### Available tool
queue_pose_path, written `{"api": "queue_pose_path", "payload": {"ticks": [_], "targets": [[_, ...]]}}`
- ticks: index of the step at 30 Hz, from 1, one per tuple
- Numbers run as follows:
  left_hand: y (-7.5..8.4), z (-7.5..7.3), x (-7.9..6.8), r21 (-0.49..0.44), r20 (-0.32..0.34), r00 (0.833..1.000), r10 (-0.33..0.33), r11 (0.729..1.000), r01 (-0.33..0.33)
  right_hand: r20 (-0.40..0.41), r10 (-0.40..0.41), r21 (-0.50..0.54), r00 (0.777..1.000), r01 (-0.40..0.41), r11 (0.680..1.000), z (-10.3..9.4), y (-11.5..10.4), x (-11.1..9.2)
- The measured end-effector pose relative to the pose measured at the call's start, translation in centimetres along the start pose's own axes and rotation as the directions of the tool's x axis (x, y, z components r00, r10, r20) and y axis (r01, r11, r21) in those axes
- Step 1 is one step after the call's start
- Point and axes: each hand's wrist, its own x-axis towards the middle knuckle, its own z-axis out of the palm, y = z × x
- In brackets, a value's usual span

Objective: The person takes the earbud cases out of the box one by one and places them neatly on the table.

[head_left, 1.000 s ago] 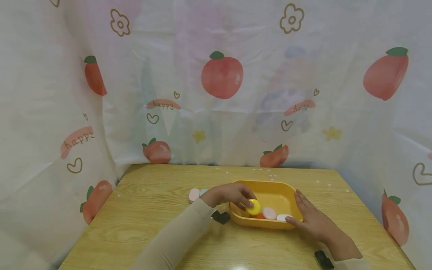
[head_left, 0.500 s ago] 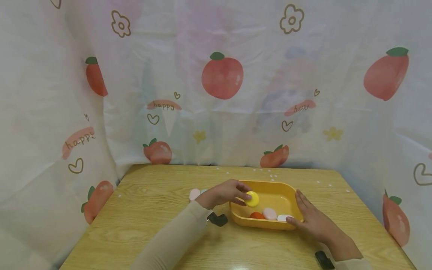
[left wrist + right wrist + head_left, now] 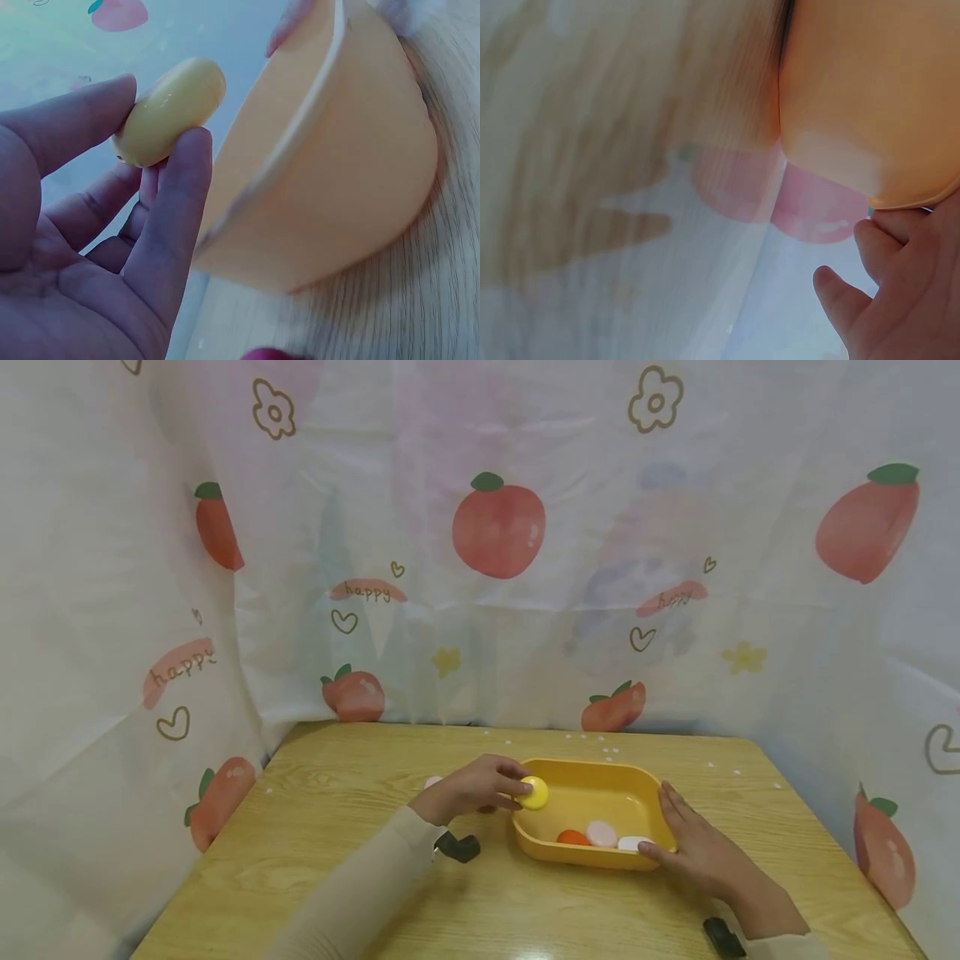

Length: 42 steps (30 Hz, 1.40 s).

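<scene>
A glossy yellow rounded disc (image 3: 535, 792) is pinched between thumb and fingertips of my left hand (image 3: 476, 789), close over the left rim of a yellow plastic tub (image 3: 592, 777). In the left wrist view the yellow disc (image 3: 176, 109) appears edge-on beside the tub wall (image 3: 337, 172). My right hand (image 3: 708, 852) holds the tub's right end, thumb over the front rim and fingers along the outer side. Along the tub's front wall lie an orange-red piece (image 3: 573, 837), a pale pink piece (image 3: 602, 834) and a white piece (image 3: 632, 843).
Partly hidden by my left hand, a pale pink piece (image 3: 432, 782) lies on the wooden table (image 3: 315, 827). A dark red thing (image 3: 486, 809) shows beneath that hand. Several tiny white bits (image 3: 611, 750) dot the table's back. A fruit-printed curtain (image 3: 495, 643) surrounds the table.
My left hand has lifted the yellow disc from over the orange-red piece and carried it left to the tub's left rim. My right hand stays on the tub.
</scene>
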Motion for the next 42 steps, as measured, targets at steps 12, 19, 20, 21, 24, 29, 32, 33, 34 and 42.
{"api": "queue_pose_path", "payload": {"ticks": [12, 19, 20, 21, 24, 29, 32, 33, 34, 42], "targets": [[-1.1, -2.3, -2.0, -0.026, -0.059, 0.998, -0.022, 0.999, 0.02, 0.014, -0.003, 0.003, 1.0, 0.003, 1.0, -0.2, -0.1, 0.0], [-2.0, -4.5, -3.1, -0.017, -0.088, 0.996, -0.008, 1.0, 0.007, 0.018, 0.0, 0.012, 1.0, 0.0, 1.0, -0.1, 0.1, 0.1], [-2.1, -4.8, -3.3, -0.011, -0.096, 0.995, -0.012, 1.0, 0.011, 0.017, -0.002, 0.012, 1.0, 0.002, 1.0, -0.1, 0.1, 0.1], [-2.2, -5.2, -3.5, -0.008, -0.106, 0.994, -0.019, 1.0, 0.019, 0.015, -0.001, 0.012, 1.0, 0.001, 1.0, -0.1, 0.1, 0.2], [-2.4, -6.1, -4.2, 0.015, -0.136, 0.99, -0.037, 0.999, 0.039, 0.017, 0.002, 0.013, 1.0, -0.002, 1.0, -0.1, 0.1, 0.2], [-2.9, -7.3, -5.3, 0.004, -0.148, 0.988, -0.043, 0.999, 0.044, 0.016, 0.004, 0.026, 1.0, -0.004, 1.0, 0.0, 0.2, 0.2], [-3.3, -8.2, -5.8, -0.001, -0.162, 0.986, -0.044, 0.999, 0.044, 0.017, 0.004, 0.032, 1.0, -0.004, 0.999, 0.0, 0.2, 0.2], [-3.5, -8.5, -5.9, -0.002, -0.174, 0.984, -0.047, 0.999, 0.047, 0.019, 0.004, 0.031, 1.0, -0.004, 1.0, 0.0, 0.2, 0.2], [-3.6, -8.8, -6.0, -0.004, -0.181, 0.982, -0.046, 0.999, 0.046, 0.021, 0.004, 0.03, 1.0, -0.005, 1.0, 0.0, 0.2, 0.2], [-4.7, -11.5, -6.9, -0.062, -0.226, 0.973, -0.04, 0.998, 0.026, 0.022, 0.007, 0.013, 1.0, -0.007, 1.0, -0.1, 0.1, 0.2]]}}
